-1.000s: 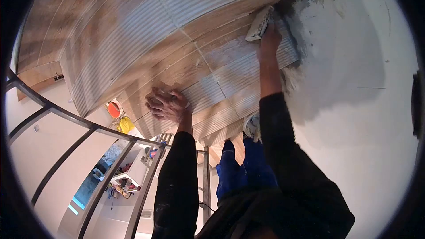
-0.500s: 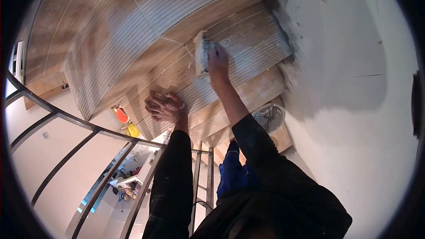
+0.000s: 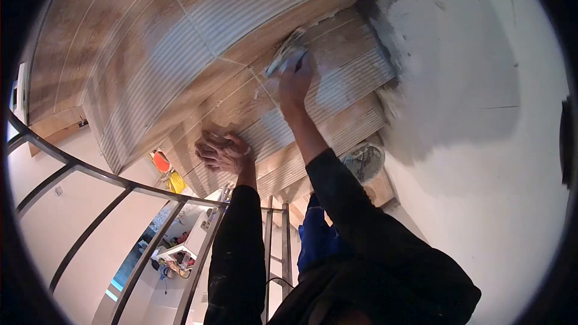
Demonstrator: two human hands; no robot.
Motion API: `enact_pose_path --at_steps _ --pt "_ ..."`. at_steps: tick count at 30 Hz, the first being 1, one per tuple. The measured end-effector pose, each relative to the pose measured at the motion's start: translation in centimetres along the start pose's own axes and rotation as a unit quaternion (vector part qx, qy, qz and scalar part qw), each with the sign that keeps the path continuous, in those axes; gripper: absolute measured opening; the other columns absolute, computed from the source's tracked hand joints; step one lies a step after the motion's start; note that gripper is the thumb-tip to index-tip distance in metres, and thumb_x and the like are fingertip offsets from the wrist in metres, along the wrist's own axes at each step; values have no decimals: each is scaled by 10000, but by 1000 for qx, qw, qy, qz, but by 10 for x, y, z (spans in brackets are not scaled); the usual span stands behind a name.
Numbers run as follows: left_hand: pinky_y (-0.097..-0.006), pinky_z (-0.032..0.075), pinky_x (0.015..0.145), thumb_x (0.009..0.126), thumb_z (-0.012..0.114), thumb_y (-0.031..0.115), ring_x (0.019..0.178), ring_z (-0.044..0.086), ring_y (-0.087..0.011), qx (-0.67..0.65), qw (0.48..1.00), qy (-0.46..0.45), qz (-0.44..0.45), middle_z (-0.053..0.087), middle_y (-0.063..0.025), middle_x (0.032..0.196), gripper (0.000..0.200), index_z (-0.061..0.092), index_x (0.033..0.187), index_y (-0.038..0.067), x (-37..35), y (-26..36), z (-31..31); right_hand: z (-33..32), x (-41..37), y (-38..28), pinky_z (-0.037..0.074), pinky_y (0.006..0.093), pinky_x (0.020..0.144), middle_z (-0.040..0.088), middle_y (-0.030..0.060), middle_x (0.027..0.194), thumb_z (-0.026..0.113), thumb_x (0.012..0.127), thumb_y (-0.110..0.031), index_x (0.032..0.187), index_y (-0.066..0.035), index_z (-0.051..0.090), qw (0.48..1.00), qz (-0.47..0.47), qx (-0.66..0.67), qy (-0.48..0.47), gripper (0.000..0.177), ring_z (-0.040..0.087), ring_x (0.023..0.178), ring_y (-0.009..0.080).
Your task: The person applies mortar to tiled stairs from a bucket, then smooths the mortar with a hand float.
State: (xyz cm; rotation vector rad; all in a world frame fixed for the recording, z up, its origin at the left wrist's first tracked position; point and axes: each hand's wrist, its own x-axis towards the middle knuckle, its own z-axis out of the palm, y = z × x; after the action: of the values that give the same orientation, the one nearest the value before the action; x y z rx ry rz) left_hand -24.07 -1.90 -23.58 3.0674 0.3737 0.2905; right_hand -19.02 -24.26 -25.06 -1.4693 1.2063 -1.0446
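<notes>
My right hand (image 3: 295, 89) is closed around a hand float (image 3: 288, 53) with a pale pad, somewhat smeared by motion. The float is tilted against the inner part of a wood-look tiled stair tread (image 3: 337, 42), close under the riser above. Lower down and to the left, my left hand (image 3: 223, 151) lies on the same stair with its fingers apart, holding nothing. Whitish residue covers the ribbed nosing strips (image 3: 343, 87) and the tile joints.
A round bucket (image 3: 364, 162) stands on a lower step at the right. A curved metal railing (image 3: 114, 179) runs along the left. Rough plaster edges the wall (image 3: 463, 84) at the right. Orange and yellow items (image 3: 174, 182) lie beyond the stair edge.
The float has turned from nearly upright to a slant and shifted slightly up and right with my right hand. My left hand stays in place on the stair.
</notes>
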Motion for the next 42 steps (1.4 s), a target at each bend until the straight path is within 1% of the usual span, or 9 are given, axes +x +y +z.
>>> enact_pose_path --at_steps 2,9,16,18,21,24,35,37,42 --pt "-637 279 1118 933 525 511 1498 284 -446 -12 1000 3 1 336 -261 1617 748 395 1587 172 3 4 0 -28 -9 -26 484 367 1053 620 214 1390 531 1078 -234 1492 50 489 977 102 -48 -182 504 621 1238 281" --pt "-634 276 1127 926 528 518 1505 276 -446 3 1000 -14 -8 330 -252 1628 766 373 1599 187 1 7 -7 -69 151 9 502 411 966 695 233 1242 450 1089 -243 1363 91 593 989 62 68 -114 455 650 1049 307" --pt "-644 282 1116 934 486 532 1500 279 -453 -1 1000 5 -6 347 -247 1616 738 388 1593 214 1 6 -4 -35 66 -4 488 434 994 685 261 1258 467 1065 -229 1333 85 603 983 59 -105 -141 435 658 1131 365" --pt "-641 284 1117 933 483 528 1499 282 -452 3 1000 -7 -9 353 -246 1612 738 393 1591 207 1 6 -7 -47 48 -13 482 420 1034 669 269 1289 485 1068 -242 1349 72 600 969 105 -6 -222 437 647 1192 364" --pt "-634 287 1119 930 475 519 1496 289 -449 8 1000 -18 -17 362 -244 1606 739 401 1588 192 2 10 -8 -54 53 -19 501 381 965 715 156 1168 505 1078 -322 1362 38 602 986 109 56 -111 469 659 1052 230" --pt "-632 292 1117 933 470 517 1494 297 -441 19 999 -22 -17 370 -243 1600 739 401 1589 184 1 9 -9 -55 90 -34 506 396 949 709 190 1196 512 1074 -273 1341 61 604 974 148 173 17 438 655 1071 244" --pt "-616 319 1111 957 467 560 1455 367 -423 33 999 1 7 414 -237 1578 744 442 1578 151 1 4 -3 -3 14 -23 477 466 1033 661 309 1278 487 1075 -232 1355 89 584 996 14 -77 37 436 624 1208 465" --pt "-611 313 1117 947 484 563 1470 345 -417 53 998 9 18 392 -236 1591 764 412 1591 158 2 1 3 -29 18 -21 443 496 1100 612 330 1321 531 1049 -225 1420 83 519 977 116 -74 -160 483 578 1263 476" --pt "-607 292 1135 939 504 559 1492 307 -415 36 999 -26 -5 357 -242 1610 786 374 1606 162 1 8 -10 -65 129 -1 433 510 1089 602 337 1360 483 1071 -229 1391 94 561 995 -17 -89 -40 461 583 1253 477"
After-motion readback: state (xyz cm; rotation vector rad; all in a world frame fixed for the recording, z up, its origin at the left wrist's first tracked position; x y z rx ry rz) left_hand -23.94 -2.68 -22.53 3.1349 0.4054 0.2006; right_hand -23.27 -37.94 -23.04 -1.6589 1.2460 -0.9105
